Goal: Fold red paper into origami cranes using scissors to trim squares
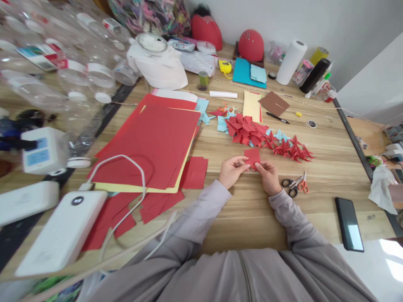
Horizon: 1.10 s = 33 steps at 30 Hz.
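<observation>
A small square of red paper (252, 157) is held between both hands above the wooden table. My left hand (233, 170) pinches its left side, thumb and fingers together. On the lower right corner my right hand (267, 174) grips it with the thumb on top. Just beyond the hands lies a pile of folded red paper pieces (245, 128), with pointed red paper stars (296, 149) to its right and some light blue pieces among them. Scissors (296, 183) with black and orange handles rest to the right of my right hand.
Left of the hands lie large red paper sheets (157, 142) and cut red paper pieces (195, 173). A white power bank (63, 233) with a cable sits at front left, near many plastic bottles (100, 77). A phone (349, 222) lies at the right edge; a pen (277, 118) lies behind the pile.
</observation>
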Each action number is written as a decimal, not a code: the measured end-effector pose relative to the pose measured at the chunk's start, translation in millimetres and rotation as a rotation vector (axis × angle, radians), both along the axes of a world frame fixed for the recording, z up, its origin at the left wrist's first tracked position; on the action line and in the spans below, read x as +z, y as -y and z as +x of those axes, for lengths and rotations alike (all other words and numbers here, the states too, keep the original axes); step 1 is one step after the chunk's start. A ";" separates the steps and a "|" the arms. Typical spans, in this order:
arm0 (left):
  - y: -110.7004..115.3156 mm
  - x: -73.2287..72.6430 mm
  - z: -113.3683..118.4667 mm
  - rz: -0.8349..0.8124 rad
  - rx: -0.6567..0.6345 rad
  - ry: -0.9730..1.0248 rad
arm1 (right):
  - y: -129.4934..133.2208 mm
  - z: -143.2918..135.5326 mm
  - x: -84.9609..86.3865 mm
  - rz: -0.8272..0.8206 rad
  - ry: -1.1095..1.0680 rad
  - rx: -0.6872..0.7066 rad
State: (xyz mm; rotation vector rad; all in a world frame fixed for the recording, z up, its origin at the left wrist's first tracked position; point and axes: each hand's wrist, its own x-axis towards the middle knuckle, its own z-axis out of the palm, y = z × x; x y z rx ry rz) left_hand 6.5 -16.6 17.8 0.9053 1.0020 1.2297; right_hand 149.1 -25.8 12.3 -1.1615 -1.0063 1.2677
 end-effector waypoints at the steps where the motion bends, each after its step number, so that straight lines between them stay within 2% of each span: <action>1: 0.1 0.1 -0.2 -0.002 0.002 0.001 | 0.0 0.0 -0.2 -0.005 0.004 -0.002; 15: 0.2 -2.2 -2.2 0.068 -0.007 -0.040 | -0.6 0.4 -1.6 -0.041 -0.104 -0.003; 22: 3.0 -5.8 -0.7 0.299 -0.049 -0.214 | 0.2 1.5 -3.8 -0.034 -0.019 0.048; 27: 1.2 -8.3 -2.8 0.246 -0.120 -0.191 | 1.0 1.3 -2.1 -0.007 0.033 0.054; 33: -2.4 -10.5 -5.2 0.185 -0.130 -0.181 | 1.1 1.5 -1.9 -0.004 0.084 0.068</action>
